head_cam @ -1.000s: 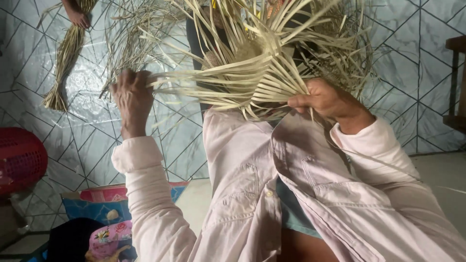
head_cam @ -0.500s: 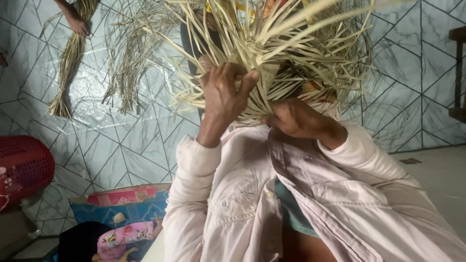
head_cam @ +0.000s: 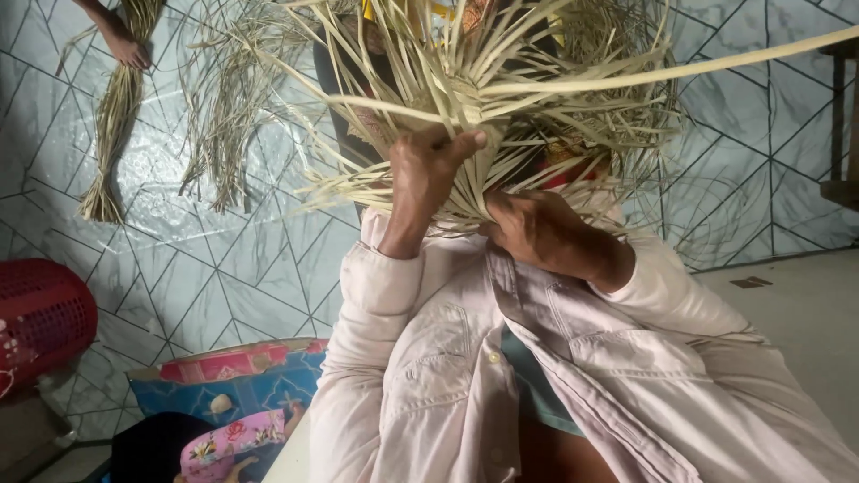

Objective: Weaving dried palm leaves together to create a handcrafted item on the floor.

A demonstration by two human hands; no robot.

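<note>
The left hand (head_cam: 428, 174) pinches one pale leaf strip (head_cam: 394, 107) at the woven piece (head_cam: 483, 134), held up in front of the chest. The right hand (head_cam: 528, 233) grips the bottom edge of the weave. A small middle part looks woven tight — many long strips poke out loose all around, so lots of weaving seems left. Another person's hand (head_cam: 125, 49) holds a dry bundle (head_cam: 112, 134) on the tiled floor (head_cam: 224, 259).

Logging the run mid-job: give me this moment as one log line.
left hand: pinching a pale leaf strip | right hand: gripping woven strip piece at lower edge | another person's hand: on a floor bundle
</note>
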